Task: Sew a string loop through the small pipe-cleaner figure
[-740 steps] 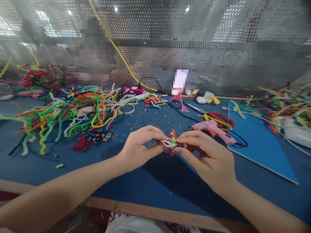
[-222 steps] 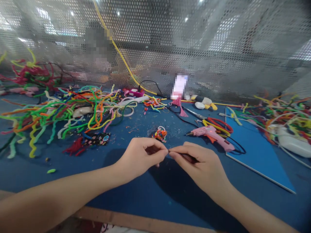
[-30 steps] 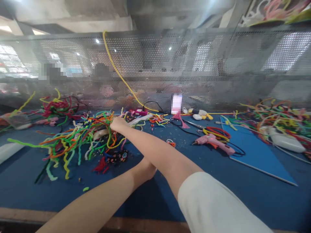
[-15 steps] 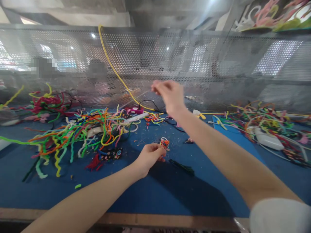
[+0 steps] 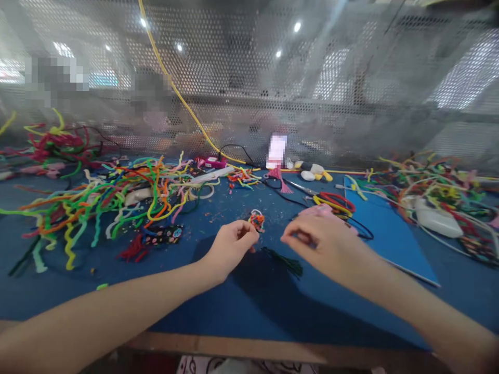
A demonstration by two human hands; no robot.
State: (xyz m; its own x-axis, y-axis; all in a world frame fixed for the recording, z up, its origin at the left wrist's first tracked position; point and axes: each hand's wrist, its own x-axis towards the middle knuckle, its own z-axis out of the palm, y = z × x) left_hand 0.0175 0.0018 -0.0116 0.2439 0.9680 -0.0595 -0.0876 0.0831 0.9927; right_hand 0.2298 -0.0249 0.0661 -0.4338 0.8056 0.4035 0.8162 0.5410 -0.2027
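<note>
Blue felt covered the table point(image 5: 241, 301), and on it, just beyond the left hand point(image 5: 231, 249), lay a small multicoloured bundle point(image 5: 257, 219). That hand's fingers were pinched together close beside it; whether they touched it I could not tell. The right hand point(image 5: 325, 244) hovered blurred above a dark green pipe cleaner point(image 5: 286, 263), fingertips drawn together, holding nothing I could make out. A pink glue gun point(image 5: 320, 210) sat behind it, and loose pipe cleaners point(image 5: 109, 202) sprawled to the left.
</note>
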